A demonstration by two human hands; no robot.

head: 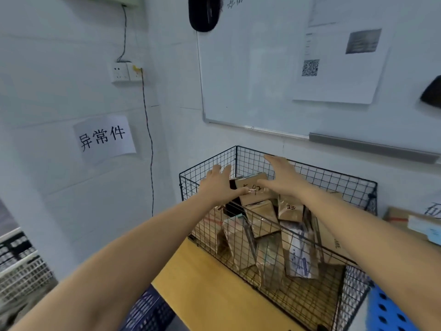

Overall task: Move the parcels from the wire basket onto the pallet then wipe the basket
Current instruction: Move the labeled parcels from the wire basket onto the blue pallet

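Yellow worktop (210, 295): one black wire basket (334, 304), open-topped, holding a leaning heap of brown cardboard parcels (269, 235), count unclear. Your left hand (218, 185) and right hand (281, 176), fingers spread wide, flank the topmost parcel (253, 187), handwritten on its face.

Both bare forearms extend forward. Left hand (218, 183) and right hand (281, 175) are spread, fingers apart, palms facing inward.
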